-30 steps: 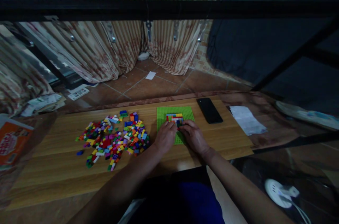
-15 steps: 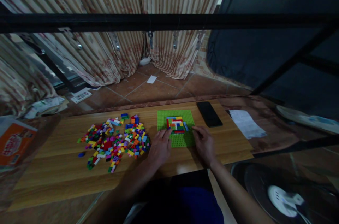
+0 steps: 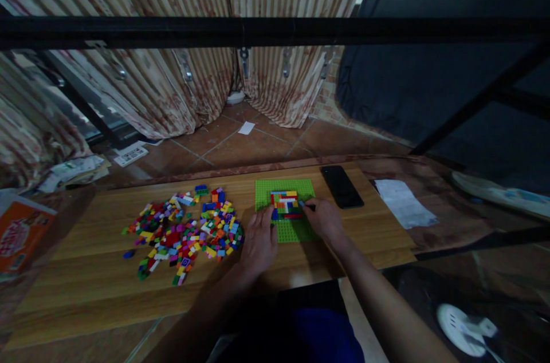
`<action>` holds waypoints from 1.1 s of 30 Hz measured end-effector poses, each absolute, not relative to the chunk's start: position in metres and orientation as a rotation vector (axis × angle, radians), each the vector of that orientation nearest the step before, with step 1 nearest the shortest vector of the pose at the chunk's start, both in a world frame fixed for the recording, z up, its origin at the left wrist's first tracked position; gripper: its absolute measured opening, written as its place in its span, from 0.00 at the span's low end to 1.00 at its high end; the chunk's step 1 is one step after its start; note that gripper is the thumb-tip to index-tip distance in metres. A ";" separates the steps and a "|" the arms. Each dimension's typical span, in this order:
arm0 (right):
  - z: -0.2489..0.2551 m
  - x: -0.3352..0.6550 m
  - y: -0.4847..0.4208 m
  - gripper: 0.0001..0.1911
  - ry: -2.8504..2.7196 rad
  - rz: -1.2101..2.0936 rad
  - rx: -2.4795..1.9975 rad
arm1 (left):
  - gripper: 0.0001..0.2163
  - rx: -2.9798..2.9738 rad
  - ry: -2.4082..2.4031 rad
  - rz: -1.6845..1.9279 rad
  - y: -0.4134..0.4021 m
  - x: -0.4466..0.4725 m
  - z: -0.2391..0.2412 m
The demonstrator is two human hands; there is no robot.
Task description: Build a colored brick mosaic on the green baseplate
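Observation:
A green baseplate lies on the wooden table with a small patch of coloured bricks built on it. My left hand rests at the plate's left front corner, fingers stretched flat, tips touching the plate edge. My right hand sits at the plate's right side, fingers pinched at the right edge of the brick patch; a small pale piece shows at the fingertips. A large heap of loose coloured bricks spreads to the left of my left hand.
A black phone lies just right of the baseplate, a white paper further right. An orange box stands at the far left. A black frame bar crosses overhead. Curtains and tiled floor lie beyond the table.
Both hands drew back off the brick patch, uncovering it. The right hand has since moved in again to the patch's right edge; the left stays at the plate's left front.

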State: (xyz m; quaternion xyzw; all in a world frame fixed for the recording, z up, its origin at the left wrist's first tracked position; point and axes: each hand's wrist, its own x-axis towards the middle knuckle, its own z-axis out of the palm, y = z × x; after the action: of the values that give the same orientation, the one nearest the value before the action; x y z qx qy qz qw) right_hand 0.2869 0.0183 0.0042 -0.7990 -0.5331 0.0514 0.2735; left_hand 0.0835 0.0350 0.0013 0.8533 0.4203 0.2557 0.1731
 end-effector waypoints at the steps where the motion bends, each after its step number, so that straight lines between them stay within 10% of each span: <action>1: 0.005 0.287 0.018 0.07 -1.444 0.132 -2.161 | 0.23 2.421 1.185 0.725 0.035 0.083 0.001; 33: 0.021 0.287 0.039 0.12 -1.180 0.653 -2.167 | 0.22 2.355 1.121 0.749 0.039 0.083 0.002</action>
State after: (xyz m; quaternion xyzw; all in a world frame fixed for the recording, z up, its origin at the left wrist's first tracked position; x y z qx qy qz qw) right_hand 0.2871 0.0392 0.0211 -0.8125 -0.4422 0.2449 0.2905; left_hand 0.0828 0.0386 0.0015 0.8481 0.4037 0.2697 0.2123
